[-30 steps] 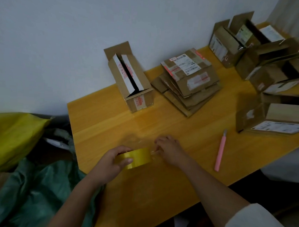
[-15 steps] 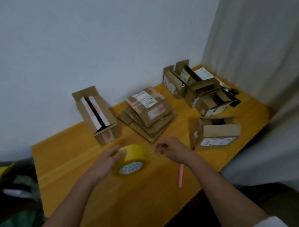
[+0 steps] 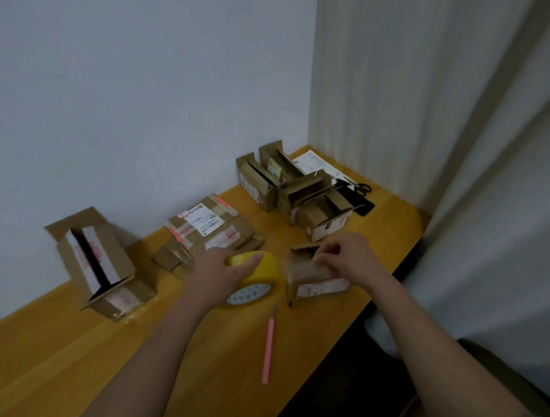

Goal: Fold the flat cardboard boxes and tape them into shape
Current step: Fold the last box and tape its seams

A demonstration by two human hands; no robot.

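Change since earlier frame: right hand [image 3: 344, 258] has left the tape's end and now rests on the small folded box [image 3: 315, 274] at centre right, fingers curled over its top flap. Left hand [image 3: 223, 269] stays on the yellow tape roll [image 3: 258, 278], fingers wrapped over its rim, roll tilted on the counter [image 3: 72, 350], just left of that box. Pink cutter [image 3: 268, 346]: lies below the roll, untouched. Flat box stack [image 3: 208, 229]: centre, against wall. Open box [image 3: 96, 263]: left of frame. Folded boxes [image 3: 296, 190]: clustered upper right, scissors [image 3: 358, 186] beyond.
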